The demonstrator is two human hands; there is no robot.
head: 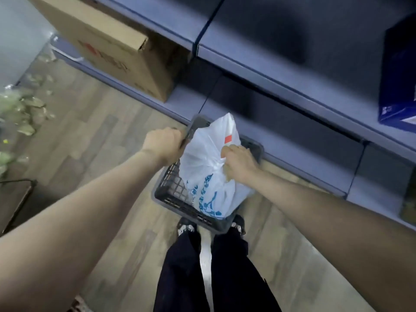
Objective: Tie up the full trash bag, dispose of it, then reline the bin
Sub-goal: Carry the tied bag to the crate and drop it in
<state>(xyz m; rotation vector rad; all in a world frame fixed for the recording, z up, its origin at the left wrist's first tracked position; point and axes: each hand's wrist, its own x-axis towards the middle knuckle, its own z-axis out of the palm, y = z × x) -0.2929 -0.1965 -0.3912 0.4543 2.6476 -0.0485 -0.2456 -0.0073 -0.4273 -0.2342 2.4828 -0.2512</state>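
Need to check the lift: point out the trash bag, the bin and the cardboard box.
trash bag [202, 154], head view, white side below the neck.
bin [173, 194], head view, left slatted wall.
cardboard box [117, 52], head view, printed side.

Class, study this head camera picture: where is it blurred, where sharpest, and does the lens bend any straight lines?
Head view: motion blur smears the cardboard box and the leaves at left; the white trash bag and both hands, left hand and right hand, are sharpest; the wide lens tilts and bows the blue shelves; lighting is soft, no harsh glare.
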